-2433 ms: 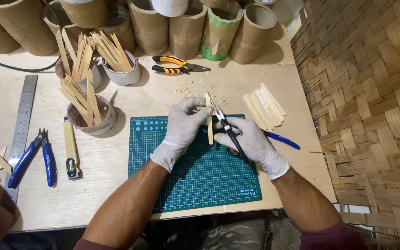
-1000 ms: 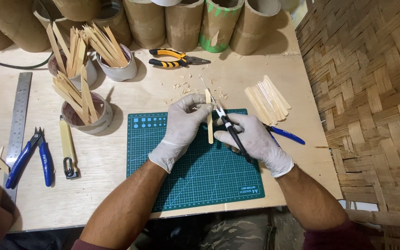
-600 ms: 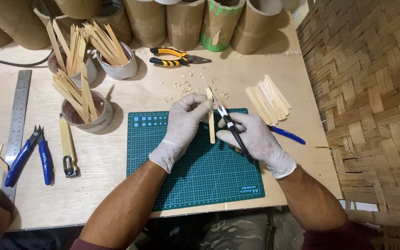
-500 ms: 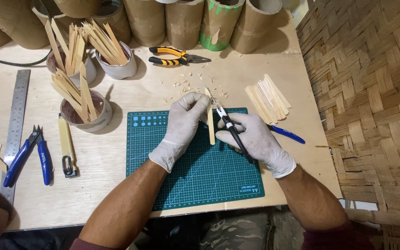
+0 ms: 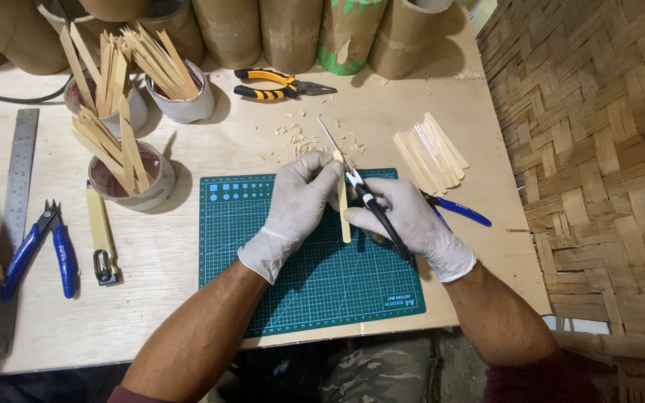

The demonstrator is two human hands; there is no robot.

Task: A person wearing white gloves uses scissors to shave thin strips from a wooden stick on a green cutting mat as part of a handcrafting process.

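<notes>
Bamboo strip (image 5: 345, 216), pale and flat, is held upright over the top edge of a green cutting mat (image 5: 300, 276) on a plywood table (image 5: 188, 298). The left hand (image 5: 296, 209), in a whitish glove, pinches the strip's upper part between thumb and fingers. The right hand (image 5: 408, 220), gloved the same, is clenched around a black-handled craft knife (image 5: 363, 198), whose thin blade points up and away past the strip's top end. Knife and strip touch or nearly touch near the strip's top; the exact contact is hidden by the fingers.

Fine shavings (image 5: 300, 138) lie scattered on the table just beyond the mat. To the right, a stack of cut strips (image 5: 431, 149) lies fanned out, and a blue pen-like tool (image 5: 460, 211) sticks out from under the right wrist. Yellow-and-black pliers (image 5: 278, 82) rest behind the shavings, before a row of cardboard tubes (image 5: 293, 30). At left, three cups (image 5: 132, 175) hold more bamboo sticks, standing at angles. A yellow-handled tool (image 5: 101, 235) lies near the mat's left edge, with blue cutters (image 5: 42, 246) and a steel ruler (image 5: 13, 224) farther left. A woven bamboo wall (image 5: 599, 149) flanks the table on the right.
</notes>
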